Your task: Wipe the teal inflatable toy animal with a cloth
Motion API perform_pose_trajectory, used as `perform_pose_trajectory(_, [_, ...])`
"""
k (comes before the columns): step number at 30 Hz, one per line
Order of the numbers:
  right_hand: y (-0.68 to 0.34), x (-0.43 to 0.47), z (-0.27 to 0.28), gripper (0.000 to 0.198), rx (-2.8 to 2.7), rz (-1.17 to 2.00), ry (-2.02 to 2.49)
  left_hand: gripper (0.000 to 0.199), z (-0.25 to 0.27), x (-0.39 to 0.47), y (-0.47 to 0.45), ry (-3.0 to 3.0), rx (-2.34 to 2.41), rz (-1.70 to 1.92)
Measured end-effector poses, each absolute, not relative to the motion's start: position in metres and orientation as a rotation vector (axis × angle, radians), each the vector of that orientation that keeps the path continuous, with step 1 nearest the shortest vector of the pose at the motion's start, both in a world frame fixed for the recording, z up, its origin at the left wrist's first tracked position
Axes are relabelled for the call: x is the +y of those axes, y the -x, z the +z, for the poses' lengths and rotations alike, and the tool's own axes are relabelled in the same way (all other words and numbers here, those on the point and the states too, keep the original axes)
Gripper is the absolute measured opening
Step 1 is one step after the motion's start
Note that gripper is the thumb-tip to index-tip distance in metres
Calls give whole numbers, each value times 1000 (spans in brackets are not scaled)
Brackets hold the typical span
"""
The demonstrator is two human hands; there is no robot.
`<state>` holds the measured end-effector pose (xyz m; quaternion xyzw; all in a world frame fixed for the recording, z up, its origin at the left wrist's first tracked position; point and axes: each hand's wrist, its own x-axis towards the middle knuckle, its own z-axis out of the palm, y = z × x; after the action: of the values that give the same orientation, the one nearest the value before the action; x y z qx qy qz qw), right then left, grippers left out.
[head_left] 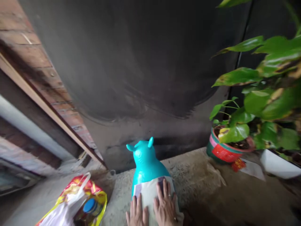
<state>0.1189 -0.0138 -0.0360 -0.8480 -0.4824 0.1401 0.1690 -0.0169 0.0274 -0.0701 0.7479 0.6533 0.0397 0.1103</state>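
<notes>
A glossy turquoise animal figure [150, 166] with two ears stands at the bottom middle, its head toward the dark panel. Over its back lies a whitish cloth [148, 191] with purple patches near its far corners. My left hand [137, 213] rests flat on the cloth's left side, fingers stretched out. On the right side, my right hand [165, 204] presses flat with fingers extended, a ring on one of them. Neither hand grips anything. The figure's lower body is hidden by the cloth and my hands.
A dark panel [141, 62] rises in front. Left of the figure sits a red and yellow bag [102, 196] holding a blue-lidded jar [89, 206]. To the right stand a potted plant [225, 153] and a white planter [279, 164]. Brick wall [39, 53] borders the left.
</notes>
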Motion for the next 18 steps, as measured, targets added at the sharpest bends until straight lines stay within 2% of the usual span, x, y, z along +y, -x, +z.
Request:
perform_pose_trajectory(10, [-134,52,-24,53,-1516,251,2486,55,-27,72,-6,-2129,1833,7])
perform_pose_trajectory(14, [-116,31,-27,51,-1451,201,2600,53,-24,61,-3,-2193,1798,-70])
perform_pose_trajectory(18, [-101,-20,-48,49,-1491,-35,2578,51,-39,35,19,-2318,1678,18])
